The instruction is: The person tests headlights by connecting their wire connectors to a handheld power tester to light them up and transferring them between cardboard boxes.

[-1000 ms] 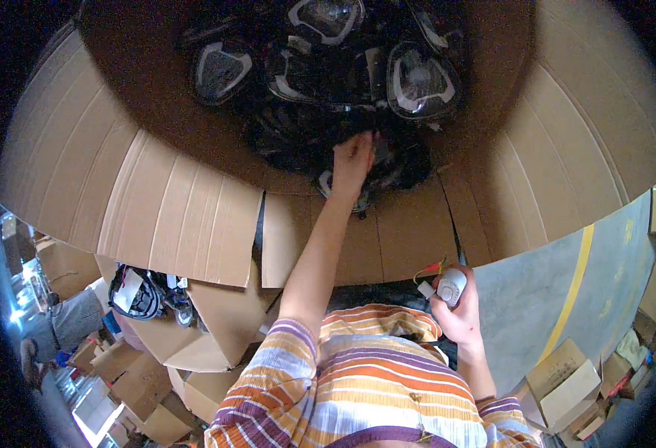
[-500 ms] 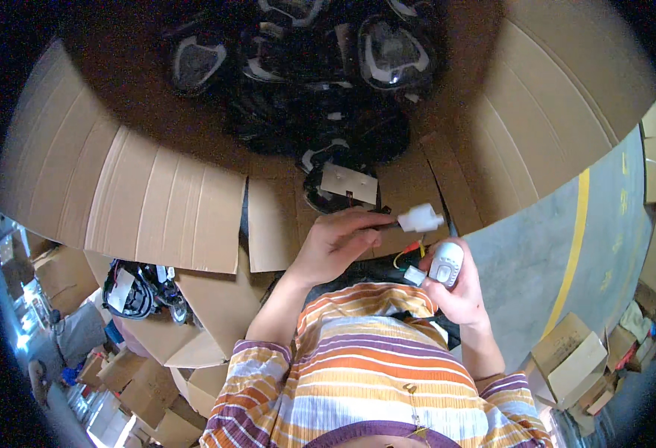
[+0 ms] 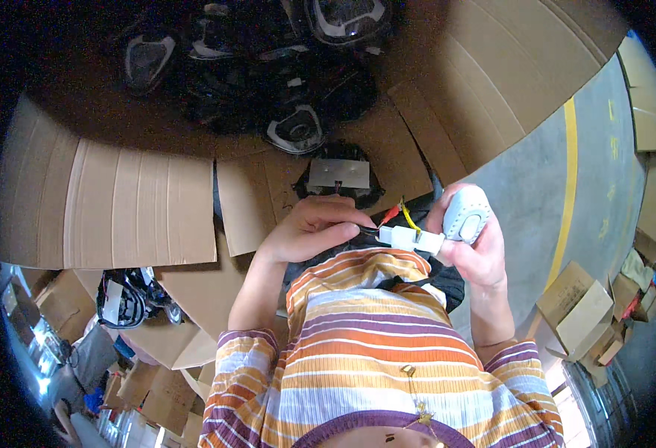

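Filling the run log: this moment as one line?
left hand: pinching dark wires; right hand: gripping white device; white connectors: end to end, seating unclear; beyond: black unit with pale panel

At twelve o'clock we have the carton (image 3: pixel 141 205), with units (image 3: pixel 296 131) inside it; at four, a box (image 3: pixel 576 313); between our left hand (image 3: pixel 309 230) and right hand (image 3: pixel 485 254), connectors (image 3: pixel 397 237).

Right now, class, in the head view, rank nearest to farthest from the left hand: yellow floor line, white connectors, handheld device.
1. White connectors: right of the left hand.
2. Handheld device: in the right hand.
3. Yellow floor line: far right.
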The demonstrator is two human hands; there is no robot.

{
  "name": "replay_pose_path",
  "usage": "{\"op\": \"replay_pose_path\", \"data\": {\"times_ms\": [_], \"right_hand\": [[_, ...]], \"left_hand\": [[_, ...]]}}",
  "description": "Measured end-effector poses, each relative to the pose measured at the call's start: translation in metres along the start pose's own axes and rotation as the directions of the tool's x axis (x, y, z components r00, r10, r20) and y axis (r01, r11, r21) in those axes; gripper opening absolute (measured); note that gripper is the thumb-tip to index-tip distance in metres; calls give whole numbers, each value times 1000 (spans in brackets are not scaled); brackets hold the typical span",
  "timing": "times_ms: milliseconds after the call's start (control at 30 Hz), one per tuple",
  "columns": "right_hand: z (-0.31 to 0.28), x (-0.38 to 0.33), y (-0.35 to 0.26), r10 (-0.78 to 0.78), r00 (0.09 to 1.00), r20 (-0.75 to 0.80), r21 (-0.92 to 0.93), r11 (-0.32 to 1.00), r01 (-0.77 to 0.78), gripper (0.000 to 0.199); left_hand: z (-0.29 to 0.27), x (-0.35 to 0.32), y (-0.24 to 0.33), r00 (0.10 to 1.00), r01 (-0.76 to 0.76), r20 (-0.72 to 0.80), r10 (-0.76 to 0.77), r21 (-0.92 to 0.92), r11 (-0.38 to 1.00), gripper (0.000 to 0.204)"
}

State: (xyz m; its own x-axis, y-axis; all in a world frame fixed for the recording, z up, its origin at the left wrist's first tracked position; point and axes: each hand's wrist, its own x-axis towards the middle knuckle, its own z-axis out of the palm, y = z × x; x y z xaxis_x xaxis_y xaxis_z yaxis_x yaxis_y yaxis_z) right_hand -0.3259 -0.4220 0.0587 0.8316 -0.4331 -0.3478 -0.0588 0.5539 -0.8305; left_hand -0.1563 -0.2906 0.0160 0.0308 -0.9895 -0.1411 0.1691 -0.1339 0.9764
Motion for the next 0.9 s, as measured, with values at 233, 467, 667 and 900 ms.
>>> {"op": "replay_pose_path", "data": {"times_ms": [233, 467, 667, 900], "right_hand": [[1, -8, -1, 121, 993, -13, -282, 952, -120, 37], [2, -13, 8, 36, 999, -7, -98, 994, -36, 42], [6, -9, 19, -45, 972, -230, -204, 979, -2, 40], [9, -6, 23, -42, 969, -242, -326, 944, -40, 43]], "left_hand": [[3, -7, 3, 989, 113, 88, -122, 104, 988, 16], [14, -10, 2, 955, 287, 76, -286, 0, 958, 16], [12, -10, 0, 959, 263, 80, -271, 103, 959, 16], [22, -16, 8, 980, 184, 44, -192, 146, 972, 20]]}}
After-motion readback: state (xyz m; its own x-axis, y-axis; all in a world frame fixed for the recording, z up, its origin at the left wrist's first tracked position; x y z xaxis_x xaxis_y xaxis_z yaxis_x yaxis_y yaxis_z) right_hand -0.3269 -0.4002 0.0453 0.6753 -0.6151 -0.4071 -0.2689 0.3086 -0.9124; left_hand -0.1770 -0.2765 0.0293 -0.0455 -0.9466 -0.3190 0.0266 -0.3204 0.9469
